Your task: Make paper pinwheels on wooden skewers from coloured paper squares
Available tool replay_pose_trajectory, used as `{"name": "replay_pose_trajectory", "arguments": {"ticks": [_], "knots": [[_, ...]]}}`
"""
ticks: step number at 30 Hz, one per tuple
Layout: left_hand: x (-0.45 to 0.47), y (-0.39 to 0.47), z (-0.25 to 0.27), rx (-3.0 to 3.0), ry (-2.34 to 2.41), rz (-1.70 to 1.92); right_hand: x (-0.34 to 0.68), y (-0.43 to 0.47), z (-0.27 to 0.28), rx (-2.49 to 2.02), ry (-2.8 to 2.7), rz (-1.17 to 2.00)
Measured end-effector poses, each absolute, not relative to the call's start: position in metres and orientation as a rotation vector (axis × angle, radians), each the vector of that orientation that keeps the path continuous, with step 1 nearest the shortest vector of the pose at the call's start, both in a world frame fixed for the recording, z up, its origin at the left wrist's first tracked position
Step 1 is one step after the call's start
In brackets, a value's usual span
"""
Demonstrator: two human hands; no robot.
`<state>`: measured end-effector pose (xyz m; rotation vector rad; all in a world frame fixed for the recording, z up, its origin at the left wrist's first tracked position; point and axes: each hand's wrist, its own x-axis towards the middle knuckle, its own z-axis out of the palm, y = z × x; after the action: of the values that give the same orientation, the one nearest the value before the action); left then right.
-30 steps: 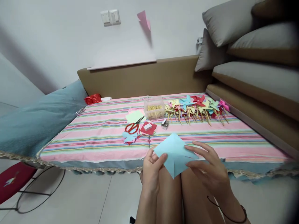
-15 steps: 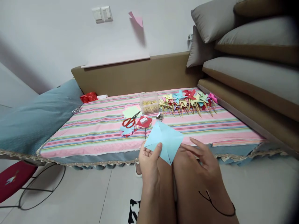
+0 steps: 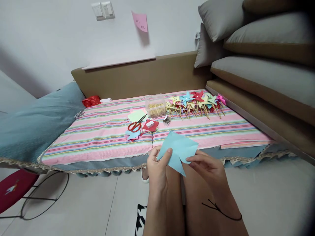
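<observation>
A light blue square of paper [image 3: 178,146] with slits cut in from its corners is held above my knees. My left hand [image 3: 158,164] pinches its left side, thumb on top. At its right lower edge, beside a slit, my right hand [image 3: 206,165] grips the paper between thumb and fingers. Beyond the paper lie red-handled scissors [image 3: 135,126], partly over blue paper scraps [image 3: 133,135]. A small white box [image 3: 150,124] rests on red paper squares [image 3: 154,127], and a little open box of small metal pieces [image 3: 166,120] stands to their right.
A clear plastic box of thin sticks [image 3: 156,106] stands on the striped cloth [image 3: 98,131]. Finished paper pinwheels [image 3: 197,101] lie to its right. Stacked cushions [image 3: 265,68] fill the right side. A red bag [image 3: 91,101] sits at the back left, and a red stool [image 3: 17,188] stands below.
My right hand has come in from just off the paper's right corner and now grips its lower right edge. The paper has turned slightly and shifted right; the view has moved a little.
</observation>
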<state>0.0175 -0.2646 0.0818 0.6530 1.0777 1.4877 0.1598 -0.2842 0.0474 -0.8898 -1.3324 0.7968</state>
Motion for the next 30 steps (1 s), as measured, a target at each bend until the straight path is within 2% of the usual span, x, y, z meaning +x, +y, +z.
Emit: {"name": "replay_pose_trajectory", "arguments": {"ticks": [10, 30], "knots": [[0.018, -0.266, 0.070, 0.794, 0.999, 1.328, 0.128, -0.282, 0.069, -0.999, -0.643, 1.066], [-0.006, -0.250, 0.090, 0.888, 1.049, 1.044, 0.144, -0.268, 0.048, -1.189, -0.968, 1.038]]}}
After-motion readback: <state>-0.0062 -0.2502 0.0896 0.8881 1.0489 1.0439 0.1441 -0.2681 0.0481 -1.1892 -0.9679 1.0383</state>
